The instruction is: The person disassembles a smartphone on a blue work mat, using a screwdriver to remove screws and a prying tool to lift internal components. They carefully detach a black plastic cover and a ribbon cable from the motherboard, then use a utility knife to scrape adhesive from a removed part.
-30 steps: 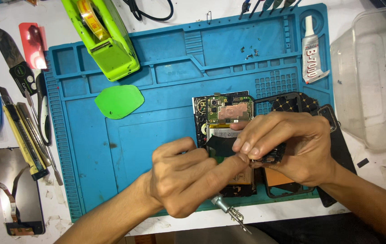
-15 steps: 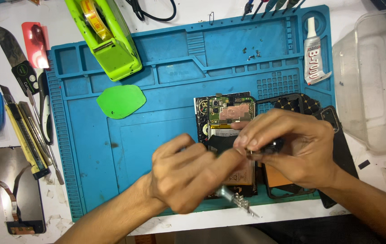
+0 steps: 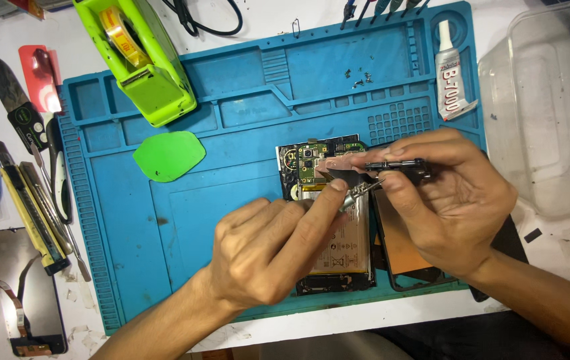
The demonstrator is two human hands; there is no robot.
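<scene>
right hand [image 3: 451,207]: right of centre, fingers pinched on a small black bracket [image 3: 398,165], holding it up over the top end of the phone. Thumb is under it, forefinger along the top.

left hand [image 3: 278,250]: centre-bottom, curled around a screwdriver [image 3: 359,193]. Only the metal tip end pokes out past the thumb and forefinger; the handle is buried in the fist.

bracket axis: runs left to right in the frame, pretty much level. Left end hangs near the phone's copper-coloured shield, right end is inside the right hand's grip.

screwdriver vs bracket: tip points up and to the right, sitting just below and left of the bracket's middle. Looks very close, but can't tell if it's actually touching.

nearer hand: right one owns the bracket outright; the left only gets to it through the tool.

phone [image 3: 328,220]: opened up, lying lengthwise top to bottom on the mat in the middle of the frame, board at the top, battery under it, half hidden by the left hand.

mat [image 3: 231,120]: blue, with trays along the top; a few loose screws [image 3: 359,77] sit in one upper tray.

other stuff: green tape dispenser [image 3: 139,57] upper left, green pick [image 3: 168,155] below it, glue tube [image 3: 450,79] upper right, clear tub [image 3: 545,107] far right, blades and a spare screen [image 3: 28,293] down the left edge.
</scene>
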